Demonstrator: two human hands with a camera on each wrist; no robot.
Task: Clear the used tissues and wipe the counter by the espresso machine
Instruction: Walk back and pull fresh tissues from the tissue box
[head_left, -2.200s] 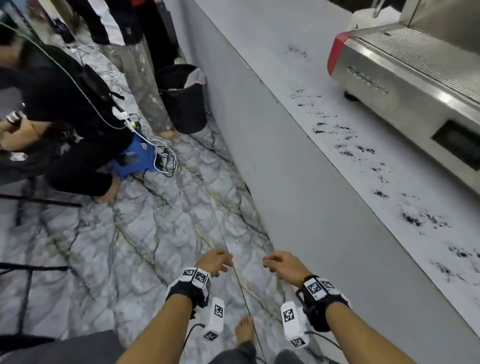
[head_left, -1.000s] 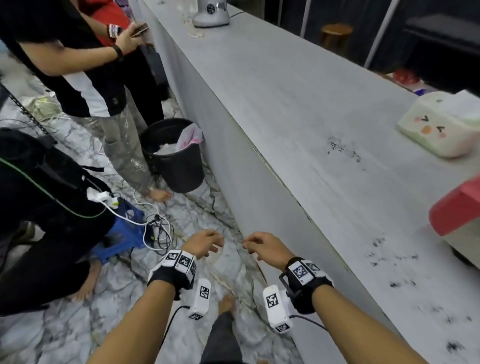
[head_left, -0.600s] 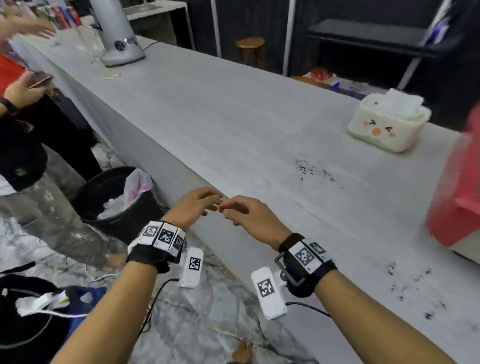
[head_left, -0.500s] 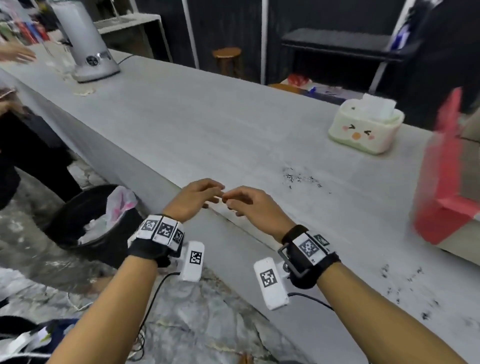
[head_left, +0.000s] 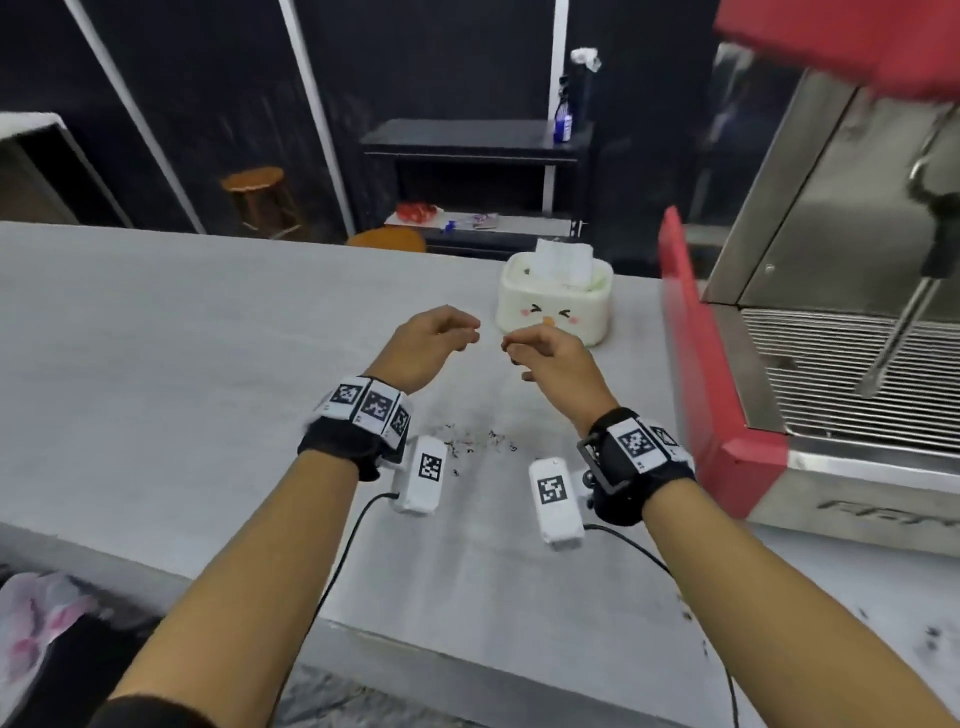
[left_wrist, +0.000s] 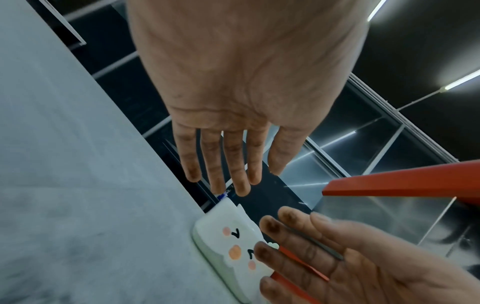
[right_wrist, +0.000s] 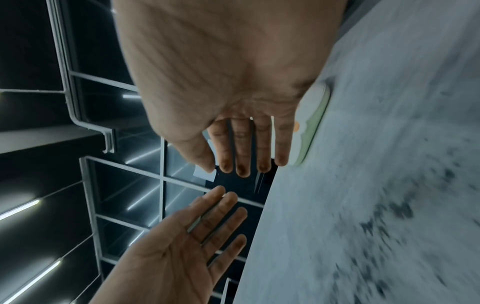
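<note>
both grips (head_left: 490, 345) before tissue-filled box (head_left: 551, 312)

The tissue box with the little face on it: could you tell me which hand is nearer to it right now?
Right. The right hand hovers just in front of the tissue box, fingers nearly at its face, holding nothing. The left hand hovers further to the box's left, also empty.

Head view: looks forward and down from above the pale grey stone-look counter (head_left: 156, 364), taking in both forearms and the steel, red-trimmed espresso machine (head_left: 831, 364) at right. Left wrist view: close along the left hand (left_wrist: 233, 82), facing the white face-printed tissue box (left_wrist: 228, 242). Right wrist view: close along the right hand (right_wrist: 228, 72). All three views share the counter and the box.
</note>
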